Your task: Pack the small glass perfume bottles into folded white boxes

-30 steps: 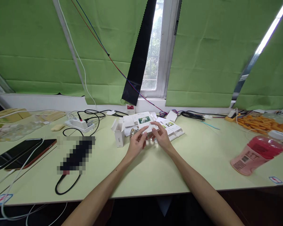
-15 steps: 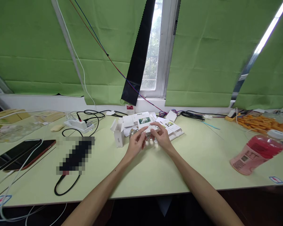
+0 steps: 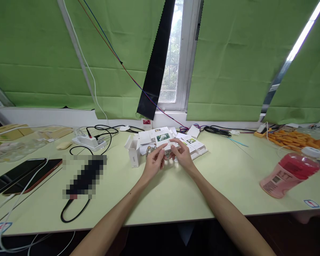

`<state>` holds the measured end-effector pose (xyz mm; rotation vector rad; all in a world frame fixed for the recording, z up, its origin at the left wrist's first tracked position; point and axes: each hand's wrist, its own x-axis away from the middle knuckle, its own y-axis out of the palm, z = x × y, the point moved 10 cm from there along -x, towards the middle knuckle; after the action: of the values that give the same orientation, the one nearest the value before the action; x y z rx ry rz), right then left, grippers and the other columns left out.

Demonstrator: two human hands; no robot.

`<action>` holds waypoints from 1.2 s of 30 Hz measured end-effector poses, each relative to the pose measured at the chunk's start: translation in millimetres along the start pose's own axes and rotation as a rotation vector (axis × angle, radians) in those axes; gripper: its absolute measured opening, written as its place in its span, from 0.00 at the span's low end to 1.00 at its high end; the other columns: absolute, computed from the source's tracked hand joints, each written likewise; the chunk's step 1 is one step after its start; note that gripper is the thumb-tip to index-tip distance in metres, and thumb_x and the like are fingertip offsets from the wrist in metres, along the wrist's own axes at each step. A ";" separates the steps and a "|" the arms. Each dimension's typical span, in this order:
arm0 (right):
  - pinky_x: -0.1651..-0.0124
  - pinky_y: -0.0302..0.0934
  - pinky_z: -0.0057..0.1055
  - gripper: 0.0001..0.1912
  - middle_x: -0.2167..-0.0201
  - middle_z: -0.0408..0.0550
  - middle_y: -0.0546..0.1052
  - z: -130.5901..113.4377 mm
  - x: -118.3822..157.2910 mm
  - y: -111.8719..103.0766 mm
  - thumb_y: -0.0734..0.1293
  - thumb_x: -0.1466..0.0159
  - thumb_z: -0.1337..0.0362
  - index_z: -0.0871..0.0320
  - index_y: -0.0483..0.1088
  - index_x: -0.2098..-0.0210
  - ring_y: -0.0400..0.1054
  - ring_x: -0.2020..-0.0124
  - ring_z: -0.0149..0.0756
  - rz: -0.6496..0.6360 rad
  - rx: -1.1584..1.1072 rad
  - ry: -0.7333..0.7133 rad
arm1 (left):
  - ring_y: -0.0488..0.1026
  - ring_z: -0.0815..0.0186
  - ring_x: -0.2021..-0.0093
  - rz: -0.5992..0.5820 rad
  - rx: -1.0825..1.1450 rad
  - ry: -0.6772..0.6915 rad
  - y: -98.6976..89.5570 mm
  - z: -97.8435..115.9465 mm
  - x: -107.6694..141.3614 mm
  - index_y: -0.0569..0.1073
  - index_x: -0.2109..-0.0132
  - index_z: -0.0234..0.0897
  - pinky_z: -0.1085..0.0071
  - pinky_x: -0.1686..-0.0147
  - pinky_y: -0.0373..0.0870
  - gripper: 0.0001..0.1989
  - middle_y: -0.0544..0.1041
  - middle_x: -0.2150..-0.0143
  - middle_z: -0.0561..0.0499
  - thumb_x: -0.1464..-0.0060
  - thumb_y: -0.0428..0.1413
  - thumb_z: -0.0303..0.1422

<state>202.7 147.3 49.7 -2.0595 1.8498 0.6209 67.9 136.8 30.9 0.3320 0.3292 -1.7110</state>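
Between my two hands is a small white box (image 3: 168, 150) with a barcode-like mark, partly covered by my fingers. My left hand (image 3: 155, 160) is closed on its left side, thumb and index finger pinched together. On the other side my right hand (image 3: 181, 153) grips it with bent fingers. Just behind lies a white carton (image 3: 163, 137) with a green and white picture. A shiny clear glass item (image 3: 149, 150) shows beside my left fingers, its shape mostly hidden. An upright white box (image 3: 134, 156) with raised flaps stands left of my left hand.
More flattened white cartons (image 3: 194, 142) lie behind my right hand. A pink bottle (image 3: 289, 174) leans at the right. Phones (image 3: 18, 174), a pixelated dark device (image 3: 86, 176) and a power strip (image 3: 89, 140) with cables are at the left. Orange pieces (image 3: 296, 139) lie at far right.
Hardly anything differs. The small white box tilts slightly between my fingers, so its barcode-like mark shows more clearly; both hands keep their place.
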 end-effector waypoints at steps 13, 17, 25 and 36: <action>0.75 0.62 0.32 0.27 0.70 0.45 0.77 1.1 2.7 1.5 0.61 0.33 0.40 0.54 0.70 0.47 0.72 0.79 0.35 -0.006 -0.051 0.049 | 0.65 0.72 0.81 0.004 0.009 -0.006 0.6 1.5 -0.6 0.74 0.39 0.36 0.75 0.84 0.63 0.29 0.71 0.73 0.53 0.40 0.56 0.51; 0.75 0.62 0.32 0.28 0.71 0.44 0.77 1.0 3.1 0.7 0.62 0.34 0.40 0.54 0.71 0.48 0.72 0.79 0.35 -0.001 -0.051 0.059 | 0.65 0.72 0.81 -0.001 -0.004 -0.005 1.1 2.0 -0.4 0.74 0.40 0.37 0.75 0.84 0.63 0.29 0.71 0.74 0.53 0.39 0.55 0.51; 0.75 0.62 0.30 0.29 0.74 0.42 0.76 0.8 2.6 0.2 0.64 0.36 0.38 0.54 0.72 0.49 0.71 0.80 0.34 -0.003 -0.058 0.067 | 0.64 0.73 0.82 -0.004 -0.033 -0.001 0.5 1.6 0.8 0.73 0.39 0.36 0.75 0.83 0.63 0.30 0.72 0.73 0.52 0.40 0.55 0.52; 0.76 0.62 0.32 0.31 0.75 0.43 0.75 3.2 2.6 -0.2 0.62 0.36 0.36 0.54 0.72 0.48 0.71 0.79 0.36 0.003 -0.034 0.081 | 0.64 0.73 0.81 -0.004 -0.028 0.009 -0.1 1.2 0.0 0.74 0.39 0.38 0.76 0.83 0.63 0.28 0.72 0.74 0.53 0.39 0.55 0.50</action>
<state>202.7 146.7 45.6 -2.1332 1.8996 0.5825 67.8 136.3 31.9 0.3186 0.3602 -1.7077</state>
